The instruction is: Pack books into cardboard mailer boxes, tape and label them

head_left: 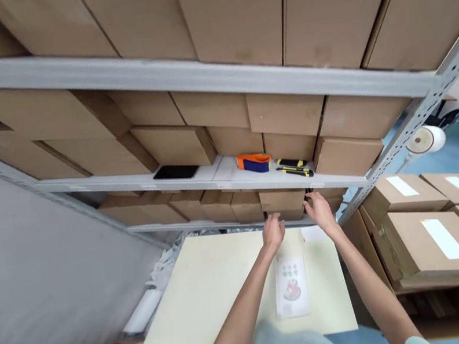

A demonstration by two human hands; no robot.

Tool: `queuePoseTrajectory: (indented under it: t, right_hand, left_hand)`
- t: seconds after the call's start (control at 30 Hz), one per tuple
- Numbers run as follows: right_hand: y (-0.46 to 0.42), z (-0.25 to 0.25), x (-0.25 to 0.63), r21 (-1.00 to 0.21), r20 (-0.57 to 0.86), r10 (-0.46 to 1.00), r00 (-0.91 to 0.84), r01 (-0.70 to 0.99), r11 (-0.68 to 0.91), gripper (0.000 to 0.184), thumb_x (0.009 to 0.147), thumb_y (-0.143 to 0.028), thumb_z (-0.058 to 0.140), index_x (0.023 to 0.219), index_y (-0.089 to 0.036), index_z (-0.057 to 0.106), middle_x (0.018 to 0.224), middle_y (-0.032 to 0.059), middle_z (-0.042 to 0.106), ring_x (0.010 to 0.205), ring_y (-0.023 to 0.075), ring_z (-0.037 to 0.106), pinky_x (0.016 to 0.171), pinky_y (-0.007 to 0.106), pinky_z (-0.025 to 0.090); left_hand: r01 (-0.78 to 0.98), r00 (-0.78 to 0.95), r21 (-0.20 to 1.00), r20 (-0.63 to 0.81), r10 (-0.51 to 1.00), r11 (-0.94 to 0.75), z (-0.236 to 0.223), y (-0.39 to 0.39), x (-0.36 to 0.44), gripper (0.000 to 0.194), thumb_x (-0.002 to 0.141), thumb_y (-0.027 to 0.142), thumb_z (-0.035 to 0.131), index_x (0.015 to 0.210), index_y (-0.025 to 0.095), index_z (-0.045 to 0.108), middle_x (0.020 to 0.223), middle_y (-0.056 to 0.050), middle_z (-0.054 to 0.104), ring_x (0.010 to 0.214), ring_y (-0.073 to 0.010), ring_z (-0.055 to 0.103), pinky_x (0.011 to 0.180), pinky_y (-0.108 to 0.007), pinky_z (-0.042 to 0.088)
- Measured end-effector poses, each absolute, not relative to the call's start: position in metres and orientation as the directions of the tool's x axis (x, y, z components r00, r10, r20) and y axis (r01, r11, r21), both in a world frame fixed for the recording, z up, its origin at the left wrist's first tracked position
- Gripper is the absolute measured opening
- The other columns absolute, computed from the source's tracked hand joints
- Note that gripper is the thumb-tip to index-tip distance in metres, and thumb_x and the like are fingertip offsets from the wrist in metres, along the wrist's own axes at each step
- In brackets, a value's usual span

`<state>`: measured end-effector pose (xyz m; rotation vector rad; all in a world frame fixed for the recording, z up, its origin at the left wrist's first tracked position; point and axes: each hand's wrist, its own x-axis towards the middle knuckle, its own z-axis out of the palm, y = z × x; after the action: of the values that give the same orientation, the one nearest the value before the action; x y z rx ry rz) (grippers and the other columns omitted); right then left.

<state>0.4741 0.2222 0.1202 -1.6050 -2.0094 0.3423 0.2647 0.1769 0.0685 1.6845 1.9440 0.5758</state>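
Both my hands reach over a pale cream board (227,290) toward the lower shelf. My left hand (273,232) is in front of a cardboard box (282,199), its fingers bent and slightly apart, with nothing visible in them. Near the box's right side is my right hand (319,213), fingers loosely curved and apart. Whether either hand touches the box, I cannot tell. On the board between my forearms lies a white packet (292,288) with green lettering and a reddish picture. A white sheet (314,233) lies behind it, near the board's far edge.
The middle shelf (231,180) bears a black phone-like slab (175,172), an orange and blue band (254,162) and yellow-black utility knives (295,171). Cardboard boxes fill the rack. Labelled cartons (439,242) and a white fan (425,139) stand right; a grey sheet (41,256) hangs left.
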Motion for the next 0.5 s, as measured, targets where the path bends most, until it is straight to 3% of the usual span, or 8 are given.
queuePoseTrajectory:
  t: [0.1,0.23,0.37,0.5]
  right_hand:
    - [0.263,0.169,0.450,-0.376,0.265,0.944,-0.198,0.880,0.290,0.038,0.106,-0.025,0.051,0.137,-0.011,0.067,0.136,0.0209,0.071,0.132,0.0330,0.064,0.117,0.043,0.048]
    - [0.300,0.213,0.419,-0.228,0.182,0.955,-0.234,0.935,0.272,0.036,0.107,-0.022,0.052,0.138,-0.011,0.066,0.143,0.0228,0.066,0.134,0.0310,0.059,0.115,0.039,0.046]
    - [0.318,0.221,0.406,-0.179,0.081,0.969,-0.232,0.953,0.243,0.033,0.102,-0.023,0.063,0.133,-0.014,0.069,0.142,0.0211,0.067,0.134,0.0300,0.060,0.108,0.038,0.048]
    - [0.319,0.211,0.407,-0.120,0.024,0.976,-0.216,0.969,0.217,0.043,0.102,-0.032,0.067,0.140,-0.012,0.065,0.148,0.0231,0.064,0.138,0.0329,0.057,0.111,0.041,0.045]
  left_hand:
    - [0.764,-0.042,0.644,0.128,0.991,-0.051,0.134,0.222,0.273,0.033,0.103,0.021,0.058,0.135,0.023,0.068,0.138,-0.013,0.070,0.134,-0.0275,0.065,0.119,-0.036,0.047]
    - [0.748,-0.011,0.627,0.340,0.940,-0.218,0.192,0.251,0.280,0.031,0.102,0.017,0.058,0.130,0.018,0.071,0.133,-0.016,0.072,0.129,-0.0304,0.067,0.115,-0.040,0.051]
    - [0.750,-0.021,0.628,0.336,0.942,-0.208,0.199,0.252,0.278,0.029,0.100,0.014,0.060,0.124,0.017,0.074,0.127,-0.015,0.074,0.125,-0.0302,0.069,0.112,-0.042,0.053]
    - [0.739,-0.034,0.654,0.279,0.960,-0.164,0.177,0.237,0.270,0.027,0.099,0.013,0.061,0.120,0.017,0.077,0.123,-0.014,0.076,0.123,-0.0295,0.070,0.113,-0.042,0.053]
